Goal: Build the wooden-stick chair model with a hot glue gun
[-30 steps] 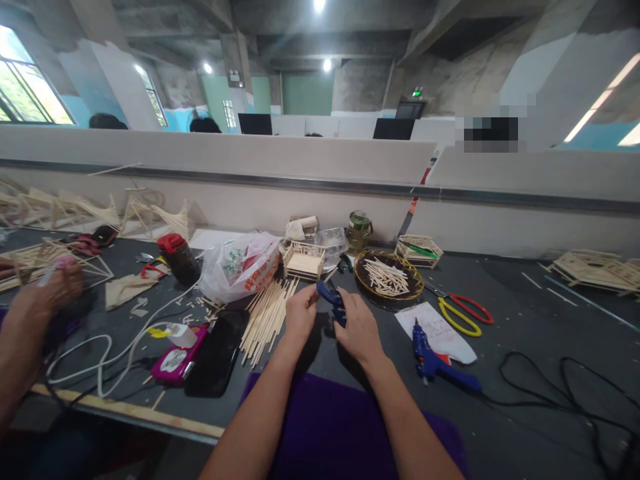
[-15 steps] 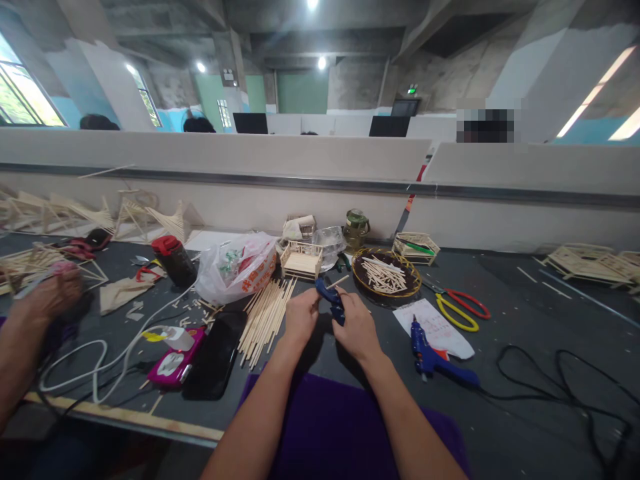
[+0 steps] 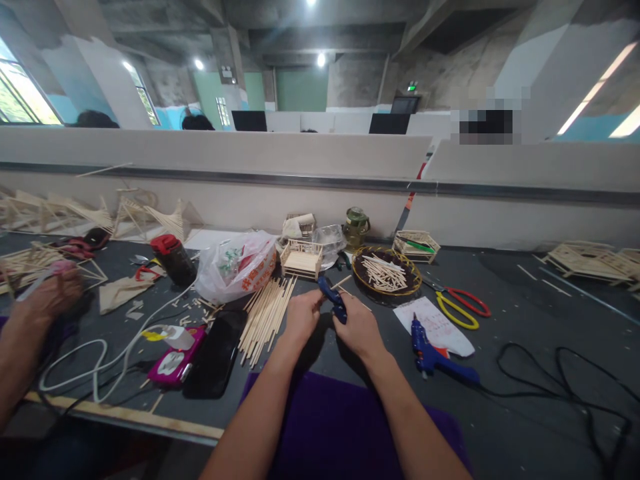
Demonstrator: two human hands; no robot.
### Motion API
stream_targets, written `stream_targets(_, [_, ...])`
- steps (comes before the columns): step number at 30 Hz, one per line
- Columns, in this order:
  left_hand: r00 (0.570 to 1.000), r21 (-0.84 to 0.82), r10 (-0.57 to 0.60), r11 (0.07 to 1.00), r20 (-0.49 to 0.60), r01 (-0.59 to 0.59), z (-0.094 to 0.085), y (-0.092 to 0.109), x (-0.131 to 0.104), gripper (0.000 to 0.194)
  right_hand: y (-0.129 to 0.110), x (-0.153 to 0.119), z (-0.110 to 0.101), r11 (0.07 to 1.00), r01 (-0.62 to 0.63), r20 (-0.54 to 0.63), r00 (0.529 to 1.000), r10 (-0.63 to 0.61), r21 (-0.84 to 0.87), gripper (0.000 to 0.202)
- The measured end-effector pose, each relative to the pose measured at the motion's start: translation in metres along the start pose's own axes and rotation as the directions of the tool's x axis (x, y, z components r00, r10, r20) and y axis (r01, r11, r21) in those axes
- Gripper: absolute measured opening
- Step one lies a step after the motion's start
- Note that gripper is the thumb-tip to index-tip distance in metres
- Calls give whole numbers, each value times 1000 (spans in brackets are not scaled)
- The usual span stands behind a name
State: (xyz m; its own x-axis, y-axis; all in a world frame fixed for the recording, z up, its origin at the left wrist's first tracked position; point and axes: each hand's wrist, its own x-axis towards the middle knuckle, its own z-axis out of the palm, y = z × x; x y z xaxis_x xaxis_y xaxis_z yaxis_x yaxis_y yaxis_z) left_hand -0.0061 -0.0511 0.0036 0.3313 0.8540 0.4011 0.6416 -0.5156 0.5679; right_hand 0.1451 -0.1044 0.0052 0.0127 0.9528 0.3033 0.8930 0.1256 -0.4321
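My right hand point(image 3: 359, 325) is wrapped round a dark blue hand tool point(image 3: 329, 291) with a curved body; its exact kind is hard to make out. Close beside it, my left hand point(image 3: 303, 315) is closed, its fingertips in line with a thin wooden stick point(image 3: 343, 282) that shows past the tool. The stick's near end is hidden by the fingers and tool. Left of my hands lies a bundle of long wooden sticks point(image 3: 265, 323). Beyond them stands a small wooden model bench point(image 3: 301, 259), and a round basket point(image 3: 419, 288) holds many short stick pieces.
A blue glue gun point(image 3: 429, 357) with a black cord, a paper note point(image 3: 453, 333) and red-and-yellow-handled scissors point(image 3: 463, 310) lie right. Leftward are a phone point(image 3: 215, 357), a pink power socket point(image 3: 176, 360), a plastic bag point(image 3: 235, 267) and a red-lidded bottle point(image 3: 173, 260). A co-worker's hand point(image 3: 53, 293) works far left.
The blue tool has shifted and tilted slightly in my hands. My hands stay together in nearly the same place.
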Motion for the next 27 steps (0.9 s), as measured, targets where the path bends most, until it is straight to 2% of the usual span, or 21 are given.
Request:
stream_targets(7, [996, 4, -19, 1000, 88, 18, -4, -4, 1, 35, -6, 3, -9, 992, -52, 101, 993, 64, -118, 21])
stream_targets(12, [995, 42, -29, 999, 99, 25, -5, -7, 2, 35, -10, 7, -11, 963, -75, 120, 987, 110, -257, 24])
stream_targets(16, [989, 21, -85, 996, 120, 83, -8, -2, 3, 32, -14, 6, -15, 929, -111, 125, 979, 164, -353, 32])
stream_targets(21, [982, -25, -74, 997, 173, 79, -12, 4, 2, 33, -12, 4, -18, 939, -105, 152, 975, 162, -326, 33])
stream_targets(27, [983, 18, -55, 998, 175, 53, -14, 0, 2, 36, -8, 6, -13, 955, -90, 178, 973, 144, -284, 33])
